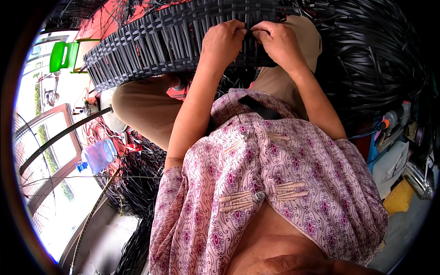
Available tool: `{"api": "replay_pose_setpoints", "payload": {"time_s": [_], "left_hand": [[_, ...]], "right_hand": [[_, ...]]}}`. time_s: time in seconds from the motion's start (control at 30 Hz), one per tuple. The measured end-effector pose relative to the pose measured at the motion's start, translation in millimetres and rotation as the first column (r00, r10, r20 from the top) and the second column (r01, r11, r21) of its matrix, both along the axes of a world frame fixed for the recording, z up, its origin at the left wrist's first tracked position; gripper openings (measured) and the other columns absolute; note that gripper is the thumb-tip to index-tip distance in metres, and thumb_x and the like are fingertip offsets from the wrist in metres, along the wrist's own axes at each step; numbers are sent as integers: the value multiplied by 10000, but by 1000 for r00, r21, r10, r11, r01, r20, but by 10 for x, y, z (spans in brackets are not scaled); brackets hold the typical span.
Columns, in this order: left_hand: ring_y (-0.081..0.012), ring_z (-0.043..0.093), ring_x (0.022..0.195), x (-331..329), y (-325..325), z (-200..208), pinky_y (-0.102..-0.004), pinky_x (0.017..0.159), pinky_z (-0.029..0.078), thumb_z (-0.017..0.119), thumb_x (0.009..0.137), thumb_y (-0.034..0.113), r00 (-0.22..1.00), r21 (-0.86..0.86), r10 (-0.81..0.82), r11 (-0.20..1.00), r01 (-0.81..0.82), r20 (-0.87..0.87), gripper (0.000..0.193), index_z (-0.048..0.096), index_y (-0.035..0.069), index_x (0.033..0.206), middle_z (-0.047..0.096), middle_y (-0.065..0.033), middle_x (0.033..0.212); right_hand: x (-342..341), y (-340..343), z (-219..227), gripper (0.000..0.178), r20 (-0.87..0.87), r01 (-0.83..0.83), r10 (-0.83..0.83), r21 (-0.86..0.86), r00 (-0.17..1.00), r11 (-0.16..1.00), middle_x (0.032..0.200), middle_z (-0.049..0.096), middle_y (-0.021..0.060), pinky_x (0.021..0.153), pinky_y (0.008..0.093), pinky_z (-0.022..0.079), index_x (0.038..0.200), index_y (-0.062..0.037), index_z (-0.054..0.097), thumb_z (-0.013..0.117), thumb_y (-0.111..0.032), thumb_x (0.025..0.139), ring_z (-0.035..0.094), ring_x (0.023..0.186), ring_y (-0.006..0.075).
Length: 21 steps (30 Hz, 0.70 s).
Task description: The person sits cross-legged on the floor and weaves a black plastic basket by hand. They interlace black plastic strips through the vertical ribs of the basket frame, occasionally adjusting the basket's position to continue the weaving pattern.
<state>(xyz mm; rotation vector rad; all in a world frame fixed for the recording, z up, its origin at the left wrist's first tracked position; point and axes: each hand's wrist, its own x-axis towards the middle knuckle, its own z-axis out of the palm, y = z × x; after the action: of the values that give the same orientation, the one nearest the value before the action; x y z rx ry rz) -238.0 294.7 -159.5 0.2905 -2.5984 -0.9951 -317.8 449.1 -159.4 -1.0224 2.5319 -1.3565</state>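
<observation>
A long woven panel of black wicker strips (160, 43) lies across my lap, reaching from the far left to my knees. Both hands work close together at its right part. The fingers of my left hand (224, 39) are curled and pinched at the weave. Just beside it, my right hand (276, 40) is bent with thumb and fingertips drawn together on a dark strip (250, 34) between the two hands. The fingertips partly hide the strip, and where its ends run cannot be made out.
Loose black strips (366, 55) heap up at the right, with more (137, 183) at the lower left. A clear bottle with a blue cap (100, 156), a green chair (64, 56) and a curved black rod (64, 135) are on the left. Tools and boxes (389, 160) crowd the right edge.
</observation>
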Motion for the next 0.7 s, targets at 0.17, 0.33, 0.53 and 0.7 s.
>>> {"api": "replay_pose_setpoints", "payload": {"time_s": [0.17,0.33,0.53,0.7], "left_hand": [[-343,675,737,50,-146,43,-409,686,518,630,882,226,997,13,-46,999,46,56,219,717,28,914,692,-161,778],[-218,665,660,247,-396,105,-345,646,506,625,903,219,999,-49,5,999,-7,-42,215,695,25,964,675,-116,752],[-118,597,613,381,-260,664,-271,595,480,638,919,187,999,184,38,982,-32,-32,180,682,17,958,654,-68,724],[-89,624,629,290,-277,286,-233,606,495,656,919,174,968,536,224,834,-131,-111,177,708,11,963,692,-40,761]], "right_hand": [[145,-51,45,151,-232,51,-12,162,973,985,875,703,134,721,424,534,936,-69,733,691,-191,857,682,806,330],[255,-66,74,185,-419,70,-97,-80,903,994,1016,678,81,771,384,536,981,-63,704,744,-172,836,663,877,293],[158,-228,133,220,87,-187,226,-325,970,927,907,701,51,650,275,520,1035,-50,714,723,-224,900,660,754,127],[183,-300,71,203,297,-59,204,-431,933,900,767,702,25,676,228,525,1040,-27,734,701,-191,925,631,717,59]]}}
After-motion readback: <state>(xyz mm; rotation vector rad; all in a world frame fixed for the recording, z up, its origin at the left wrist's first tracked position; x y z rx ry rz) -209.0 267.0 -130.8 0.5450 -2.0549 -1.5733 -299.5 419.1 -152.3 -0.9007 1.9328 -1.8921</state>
